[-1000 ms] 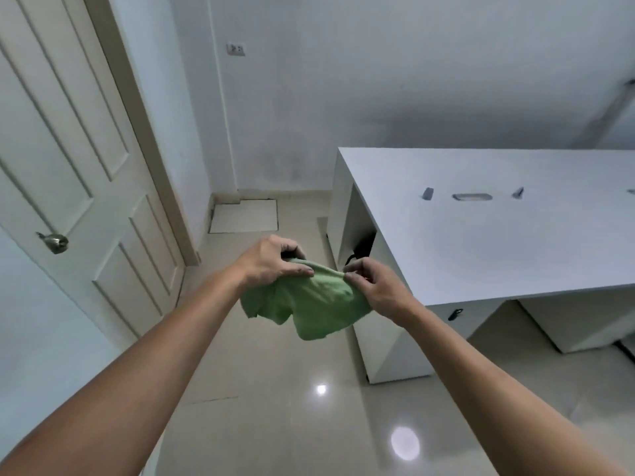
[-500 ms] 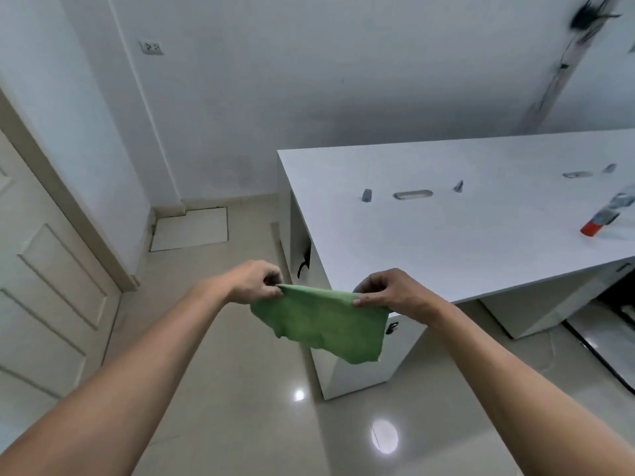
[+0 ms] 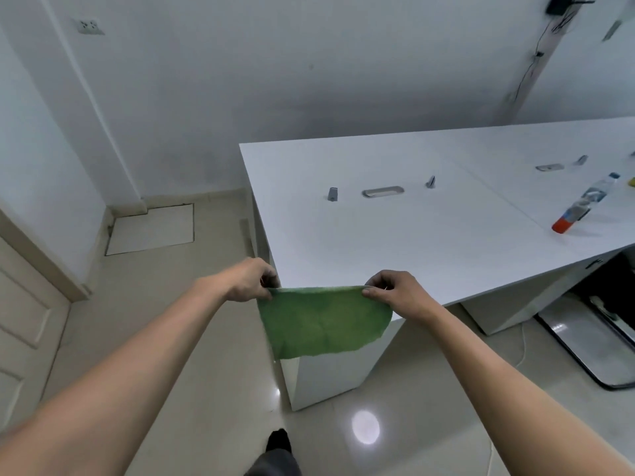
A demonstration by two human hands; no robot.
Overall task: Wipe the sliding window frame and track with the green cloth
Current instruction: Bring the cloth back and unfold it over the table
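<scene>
A green cloth [image 3: 323, 321] hangs spread flat in front of me, stretched between both hands. My left hand [image 3: 249, 280] pinches its top left corner. My right hand [image 3: 395, 292] pinches its top right corner. The cloth hangs in front of the near corner of a white desk [image 3: 412, 235]. No sliding window, frame or track is in view.
A plastic bottle with an orange cap [image 3: 584, 204] lies on the desk at the right. A cream door [image 3: 24, 331] stands at the left. A black chair base [image 3: 591, 338] sits on the glossy floor at the right. Cables [image 3: 536, 56] run down the far wall.
The view has swung to the right, away from the door and along the desk. My hands have pulled apart, and the bunched cloth is now stretched out flat.
</scene>
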